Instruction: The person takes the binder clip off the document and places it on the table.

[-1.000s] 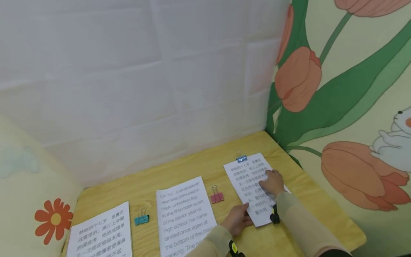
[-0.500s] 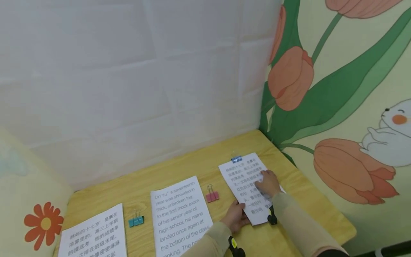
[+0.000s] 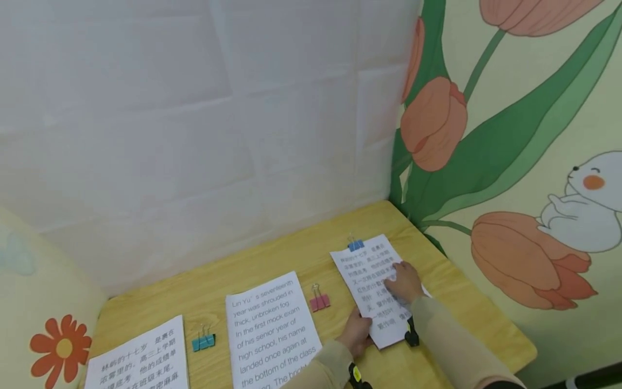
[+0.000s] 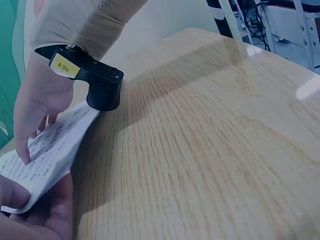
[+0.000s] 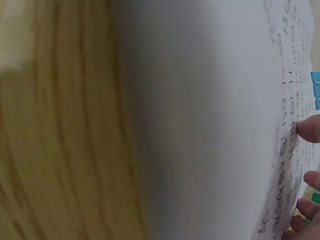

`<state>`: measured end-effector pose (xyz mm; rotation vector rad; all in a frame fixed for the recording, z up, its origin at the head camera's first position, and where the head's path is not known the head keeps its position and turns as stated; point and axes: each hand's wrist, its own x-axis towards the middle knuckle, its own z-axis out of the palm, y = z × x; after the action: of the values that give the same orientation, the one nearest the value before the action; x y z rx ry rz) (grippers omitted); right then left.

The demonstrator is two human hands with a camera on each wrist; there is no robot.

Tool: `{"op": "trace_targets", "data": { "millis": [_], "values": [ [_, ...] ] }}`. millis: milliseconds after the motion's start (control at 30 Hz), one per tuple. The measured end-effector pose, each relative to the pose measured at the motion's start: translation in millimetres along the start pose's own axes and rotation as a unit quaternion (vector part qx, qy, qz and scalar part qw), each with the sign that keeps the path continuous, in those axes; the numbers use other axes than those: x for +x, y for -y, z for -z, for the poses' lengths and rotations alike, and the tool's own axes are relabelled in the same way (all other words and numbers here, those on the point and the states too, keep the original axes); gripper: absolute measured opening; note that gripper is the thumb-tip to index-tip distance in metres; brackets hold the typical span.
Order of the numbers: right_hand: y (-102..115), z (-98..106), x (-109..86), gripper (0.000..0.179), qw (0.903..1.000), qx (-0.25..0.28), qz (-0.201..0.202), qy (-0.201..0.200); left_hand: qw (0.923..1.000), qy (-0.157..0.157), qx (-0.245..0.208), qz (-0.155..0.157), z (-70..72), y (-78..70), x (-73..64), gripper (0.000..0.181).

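At the right of the table in the head view lies a stack of printed paper (image 3: 371, 294) with Chinese text. A blue binder clip (image 3: 356, 246) sits on its top edge, handles upright. My left hand (image 3: 356, 330) pinches the lower left edge, thumb on top and fingers underneath; in the left wrist view that edge of the paper (image 4: 60, 150) is raised off the wood. My right hand (image 3: 405, 282) rests on the page with its fingertips touching the print. In the right wrist view the paper (image 5: 210, 125) bends close to the camera, beside the right fingers (image 5: 311, 129).
An English-text paper stack (image 3: 272, 329) lies in the middle, another Chinese-text stack (image 3: 141, 356) at the left. A pink binder clip (image 3: 320, 301) and a teal binder clip (image 3: 203, 342) stand between the stacks. A white wall covering (image 3: 194, 135) and painted wall (image 3: 515, 162) border the wooden table (image 3: 466, 308).
The head view has turned slightly to the right, so things appear shifted left. Both hands keep nearly the same places on the paper.
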<state>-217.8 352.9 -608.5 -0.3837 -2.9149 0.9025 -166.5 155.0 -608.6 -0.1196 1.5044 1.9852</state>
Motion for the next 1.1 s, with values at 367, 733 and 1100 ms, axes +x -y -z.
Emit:
{"op": "trace_targets", "data": {
  "millis": [367,733,1100],
  "values": [
    [11.3,10.9,-0.6,0.067,0.9982,0.018,-0.050,0.026,0.9989,-0.012,0.013,-0.044,0.1,-4.4,-2.1,0.052],
    [4.4,17.3,1.6,0.068,0.9961,0.027,-0.065,0.052,0.9963,-0.011,0.054,-0.066,3.3,-4.9,-11.9,0.052],
    [18.1,49.9,-1.1,0.068,0.9956,0.003,-0.049,0.080,0.9859,-0.014,0.127,-0.108,3.1,-8.3,-22.6,0.046]
  ]
}}
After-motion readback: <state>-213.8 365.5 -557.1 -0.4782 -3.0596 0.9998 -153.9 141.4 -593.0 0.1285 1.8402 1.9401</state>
